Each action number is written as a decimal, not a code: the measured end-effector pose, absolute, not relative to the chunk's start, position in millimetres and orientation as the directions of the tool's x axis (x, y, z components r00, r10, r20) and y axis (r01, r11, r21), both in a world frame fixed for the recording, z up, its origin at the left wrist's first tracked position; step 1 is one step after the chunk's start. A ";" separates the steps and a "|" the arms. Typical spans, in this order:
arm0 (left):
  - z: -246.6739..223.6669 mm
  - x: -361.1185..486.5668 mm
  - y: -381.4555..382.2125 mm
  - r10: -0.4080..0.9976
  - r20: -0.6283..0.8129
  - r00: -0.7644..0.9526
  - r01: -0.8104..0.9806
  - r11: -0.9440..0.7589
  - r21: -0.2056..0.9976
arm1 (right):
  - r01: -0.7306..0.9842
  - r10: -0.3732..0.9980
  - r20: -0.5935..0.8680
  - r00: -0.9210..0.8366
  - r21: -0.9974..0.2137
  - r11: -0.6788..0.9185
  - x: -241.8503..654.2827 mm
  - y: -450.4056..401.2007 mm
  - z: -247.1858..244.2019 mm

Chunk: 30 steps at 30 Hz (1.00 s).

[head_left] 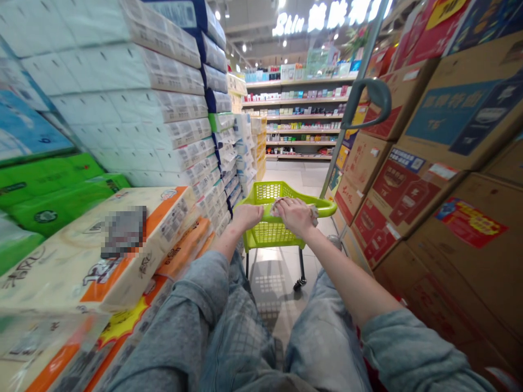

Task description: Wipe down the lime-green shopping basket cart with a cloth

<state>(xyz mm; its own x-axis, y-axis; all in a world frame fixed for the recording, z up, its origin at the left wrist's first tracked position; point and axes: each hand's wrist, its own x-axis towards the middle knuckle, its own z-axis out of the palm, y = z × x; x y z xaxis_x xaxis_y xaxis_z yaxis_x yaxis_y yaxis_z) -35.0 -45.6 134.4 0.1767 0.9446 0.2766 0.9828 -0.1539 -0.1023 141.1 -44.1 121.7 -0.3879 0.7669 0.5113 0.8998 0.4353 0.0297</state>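
A lime-green shopping cart (272, 233) with a perforated plastic basket stands in front of me. My left hand (247, 216) is closed around the left part of its handlebar (267, 212). Over the bar further right, my right hand (293, 215) presses a crumpled whitish cloth (314, 214); whether it is fabric or paper I cannot tell. The fingers of that hand are bent over the cloth, which sticks out on both sides of it. No goods show in the visible part of the basket.
Packs of tissue (163, 109) are stacked high on the left, with an orange-and-cream pack (61, 256) nearest. Cardboard cartons (441, 218) line the right, beside a grey post with a handle (370, 103). Shelves of small goods (298, 117) stand beyond the tiled aisle (298, 174).
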 end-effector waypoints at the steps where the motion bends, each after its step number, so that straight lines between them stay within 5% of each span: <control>1: 134.1 -32.8 -47.2 0.943 0.273 0.187 0.981 -0.165 -0.102 | 0.892 0.738 0.549 -0.394 0.035 0.450 137.1 -49.0 118.2; 6: 131.2 -20.2 -53.8 0.928 0.274 0.252 0.967 -0.236 -0.090 | 0.894 0.728 0.577 -0.370 0.010 0.448 119.2 -54.8 116.7; 14: 136.3 -19.9 -48.8 0.938 0.179 0.297 0.954 -0.300 -0.011 | 0.904 0.909 0.028 -0.416 -0.097 0.417 136.1 -3.2 158.2; 18: 136.6 -24.6 -41.9 0.959 0.166 0.229 0.973 -0.229 -0.018 | 0.934 0.932 -0.069 -0.355 -0.083 0.349 133.6 7.6 166.0; 21: 134.3 -24.4 -35.7 0.965 0.172 0.200 0.980 -0.197 -0.032 | 0.922 0.922 0.069 -0.382 -0.050 0.385 132.7 -3.5 156.6; 24: 131.0 -23.4 -29.6 0.971 0.180 0.158 0.987 -0.156 -0.027 | 0.928 0.880 0.355 -0.316 -0.078 0.364 135.3 -22.9 133.3; 27: 127.1 -23.3 -26.5 0.966 0.211 0.152 0.988 -0.145 -0.045 | 0.904 0.703 0.668 -0.245 -0.104 0.414 140.1 -36.6 106.1; 30: 124.8 -22.9 -28.5 0.948 0.249 0.198 0.980 -0.186 -0.070 | 0.867 0.527 0.806 -0.270 -0.035 0.498 147.8 -37.5 88.5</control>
